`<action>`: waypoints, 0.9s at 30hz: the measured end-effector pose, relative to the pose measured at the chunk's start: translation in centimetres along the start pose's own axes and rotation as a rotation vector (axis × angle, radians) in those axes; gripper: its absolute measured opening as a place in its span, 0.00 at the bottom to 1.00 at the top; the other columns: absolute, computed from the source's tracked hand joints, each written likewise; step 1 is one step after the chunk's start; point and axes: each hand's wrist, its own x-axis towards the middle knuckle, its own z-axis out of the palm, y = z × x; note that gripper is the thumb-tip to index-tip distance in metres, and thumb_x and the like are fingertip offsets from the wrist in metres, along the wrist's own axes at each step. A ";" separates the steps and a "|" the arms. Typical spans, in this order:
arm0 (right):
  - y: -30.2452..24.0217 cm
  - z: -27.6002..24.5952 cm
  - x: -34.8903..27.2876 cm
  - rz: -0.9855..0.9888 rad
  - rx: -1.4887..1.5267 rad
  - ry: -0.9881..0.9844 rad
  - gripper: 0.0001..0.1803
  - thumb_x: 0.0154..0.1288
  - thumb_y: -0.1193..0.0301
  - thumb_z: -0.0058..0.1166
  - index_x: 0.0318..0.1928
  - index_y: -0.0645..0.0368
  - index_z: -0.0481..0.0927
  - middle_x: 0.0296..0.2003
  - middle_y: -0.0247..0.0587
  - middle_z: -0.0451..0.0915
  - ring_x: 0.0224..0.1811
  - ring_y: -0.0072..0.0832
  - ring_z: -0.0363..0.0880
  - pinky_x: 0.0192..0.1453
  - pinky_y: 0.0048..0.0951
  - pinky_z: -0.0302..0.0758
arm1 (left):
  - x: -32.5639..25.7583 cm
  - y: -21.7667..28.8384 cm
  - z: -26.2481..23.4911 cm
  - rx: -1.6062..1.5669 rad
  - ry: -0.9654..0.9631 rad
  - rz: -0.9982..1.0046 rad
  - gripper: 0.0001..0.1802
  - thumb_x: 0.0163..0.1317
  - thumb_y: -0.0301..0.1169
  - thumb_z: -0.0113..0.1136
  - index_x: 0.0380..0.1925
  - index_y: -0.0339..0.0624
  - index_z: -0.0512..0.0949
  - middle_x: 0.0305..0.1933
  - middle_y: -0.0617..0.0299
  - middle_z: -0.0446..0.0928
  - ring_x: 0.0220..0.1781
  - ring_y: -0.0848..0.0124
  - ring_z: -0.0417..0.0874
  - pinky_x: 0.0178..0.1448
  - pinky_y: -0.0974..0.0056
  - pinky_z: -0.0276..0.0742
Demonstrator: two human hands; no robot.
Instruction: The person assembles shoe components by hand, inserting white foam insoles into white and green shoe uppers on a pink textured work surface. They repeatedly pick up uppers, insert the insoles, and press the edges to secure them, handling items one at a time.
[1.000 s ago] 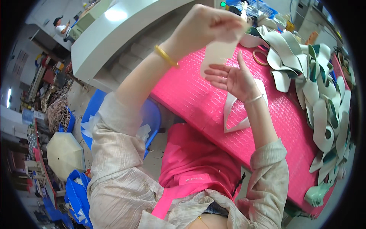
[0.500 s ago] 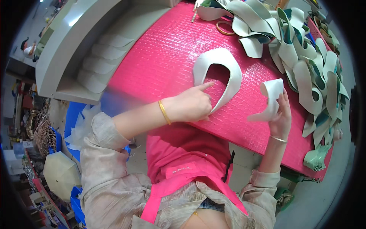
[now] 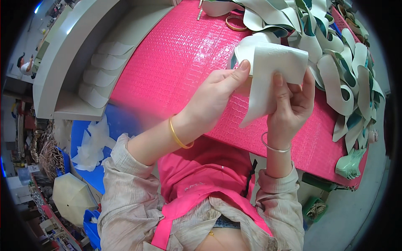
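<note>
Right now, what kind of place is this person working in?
Probably a workshop, maybe for shoe parts. Both hands hold a white cut piece over a pink table. Many like pieces are piled at the far right, and more lie stacked on a grey shelf.

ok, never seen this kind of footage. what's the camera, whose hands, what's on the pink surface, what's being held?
There is no machine here: a person works with bare hands, and a wide fisheye camera on their head looks down, so straight edges bend near the rim. The forearms come up from the lower edge. The left hand, with a gold bangle at the wrist, and the right hand, with a thin silver bangle, together hold a white curved cut piece of sheet material above a pink textured table. Along the table's far right lies a pile of similar white and teal cut pieces. More white pieces sit stacked in a grey tray on the left.
</note>
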 end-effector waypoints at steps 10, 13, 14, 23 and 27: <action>0.0 0.1 -0.4 -0.010 -0.038 -0.043 0.23 0.59 0.82 0.52 0.56 0.66 0.65 0.40 0.45 0.79 0.43 0.23 0.78 0.44 0.19 0.74 | -0.3 -0.5 -0.5 -0.037 0.022 0.054 0.23 0.68 0.44 0.40 0.41 0.33 0.75 0.39 0.61 0.77 0.44 0.78 0.74 0.50 0.69 0.66; 0.2 -0.1 -0.5 0.009 -0.078 -0.057 0.27 0.57 0.83 0.53 0.58 0.65 0.62 0.43 0.48 0.77 0.43 0.25 0.78 0.44 0.20 0.76 | -0.3 -0.3 0.4 0.137 0.087 0.095 0.22 0.66 0.44 0.48 0.32 0.32 0.78 0.29 0.64 0.78 0.31 0.82 0.74 0.35 0.73 0.69; 0.3 -0.2 -0.5 0.018 -0.095 -0.072 0.29 0.57 0.83 0.54 0.59 0.65 0.60 0.46 0.50 0.75 0.43 0.26 0.78 0.44 0.21 0.77 | -0.1 -0.2 0.5 0.166 0.108 0.121 0.21 0.65 0.43 0.49 0.32 0.31 0.78 0.28 0.65 0.78 0.29 0.82 0.73 0.33 0.74 0.70; 0.3 0.3 -3.3 0.105 -0.045 -0.006 0.41 0.54 0.84 0.56 0.65 0.55 0.50 0.61 0.53 0.57 0.45 0.32 0.77 0.38 0.23 0.81 | 4.0 3.3 1.2 0.043 0.197 0.148 0.18 0.64 0.40 0.51 0.33 0.31 0.76 0.28 0.60 0.79 0.26 0.77 0.78 0.29 0.72 0.73; 1.3 0.6 -2.6 0.030 -0.040 0.015 0.40 0.54 0.83 0.56 0.65 0.55 0.51 0.60 0.52 0.58 0.42 0.31 0.78 0.30 0.20 0.80 | 5.0 3.8 0.7 0.073 0.171 0.129 0.17 0.62 0.38 0.54 0.35 0.31 0.76 0.28 0.60 0.79 0.27 0.77 0.78 0.32 0.71 0.74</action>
